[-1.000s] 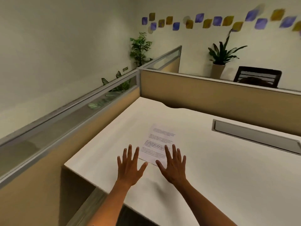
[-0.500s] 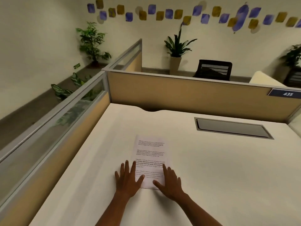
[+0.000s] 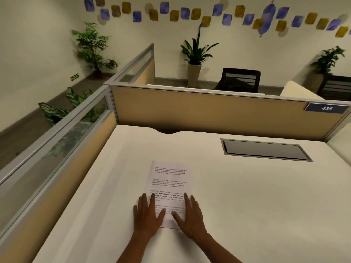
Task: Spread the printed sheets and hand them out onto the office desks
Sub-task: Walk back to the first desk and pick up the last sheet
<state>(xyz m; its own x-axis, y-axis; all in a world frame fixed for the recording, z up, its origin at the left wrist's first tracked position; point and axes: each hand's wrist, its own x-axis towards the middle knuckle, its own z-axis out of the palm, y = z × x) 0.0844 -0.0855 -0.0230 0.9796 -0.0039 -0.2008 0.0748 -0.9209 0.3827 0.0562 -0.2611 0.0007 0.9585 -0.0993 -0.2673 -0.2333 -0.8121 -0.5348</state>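
change: since half a second ago both hands sit further up the printed sheet (image 3: 169, 188), their fingers now over its lower text; the sheet itself lies where it did.
glass partition (image 3: 57, 130): runs along the counter's left edge, leafy plants visible behind it.
left hand (image 3: 147, 215): flat, fingers spread, palm down on the sheet's lower left corner, partly on the counter.
printed sheet: single white page with paragraphs of black text, lying flat near the front middle of the counter, long side pointing away from the person.
right hand (image 3: 190, 219): flat, fingers spread, pressing the sheet's lower right corner, thumb angled toward the left hand.
counter (image 3: 247, 196): pale, bare around the sheet.
cable hatch (image 3: 266, 149): grey recessed panel at the far right, well apart from the sheet.
number plate (image 3: 326, 108): reads 435, on the tan divider (image 3: 209, 111).
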